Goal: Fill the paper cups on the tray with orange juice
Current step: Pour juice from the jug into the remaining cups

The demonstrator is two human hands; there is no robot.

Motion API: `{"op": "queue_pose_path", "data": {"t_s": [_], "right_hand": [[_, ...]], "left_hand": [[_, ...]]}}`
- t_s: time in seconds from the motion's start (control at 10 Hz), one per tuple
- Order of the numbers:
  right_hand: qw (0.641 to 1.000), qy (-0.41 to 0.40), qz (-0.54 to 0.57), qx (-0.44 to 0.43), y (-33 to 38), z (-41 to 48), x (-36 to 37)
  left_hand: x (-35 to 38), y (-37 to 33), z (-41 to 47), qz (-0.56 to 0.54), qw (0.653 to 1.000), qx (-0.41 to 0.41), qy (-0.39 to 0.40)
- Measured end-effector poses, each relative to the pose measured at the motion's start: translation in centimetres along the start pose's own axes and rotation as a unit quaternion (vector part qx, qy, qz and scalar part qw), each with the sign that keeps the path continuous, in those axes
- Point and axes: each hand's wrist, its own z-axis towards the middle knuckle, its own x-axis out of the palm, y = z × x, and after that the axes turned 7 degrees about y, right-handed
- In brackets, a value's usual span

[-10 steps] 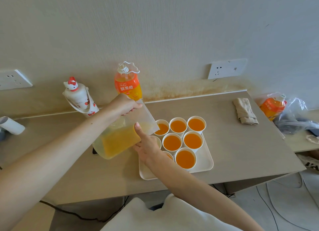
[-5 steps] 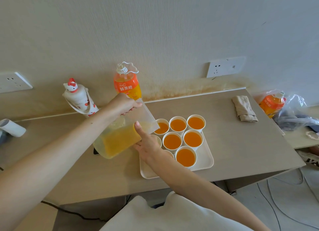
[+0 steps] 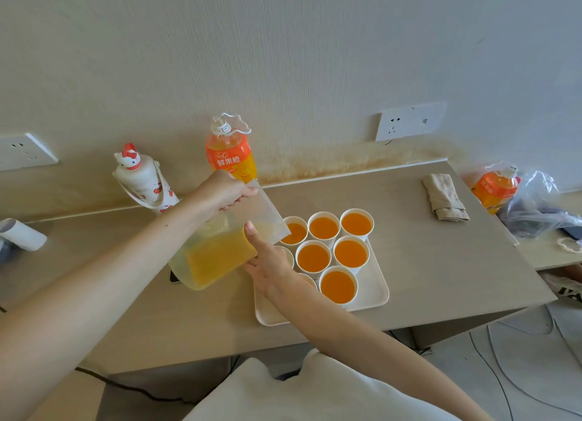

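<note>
Left hand (image 3: 223,191) clamped on tilted translucent pitcher (image 3: 217,250), right hand (image 3: 267,260) steadying it with fingers spread, hiding two round paper cups (image 3: 315,257) beneath.

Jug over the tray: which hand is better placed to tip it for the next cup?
Left. The left hand grips the jug by its top; the right hand only steadies its side.

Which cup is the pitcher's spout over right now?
The back-left cup on the tray: the tilted pitcher, held by the left hand, has its rim overlapping that cup alone.
</note>
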Motion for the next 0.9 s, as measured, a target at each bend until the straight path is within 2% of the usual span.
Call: {"op": "queue_pose_path", "data": {"t_s": [0.9], "right_hand": [[1.0,-0.002,-0.003,0.003,0.08,0.33,-0.04]], "left_hand": [[-0.16,-0.32,-0.16,-0.001,1.0,0.002,0.005]]}}
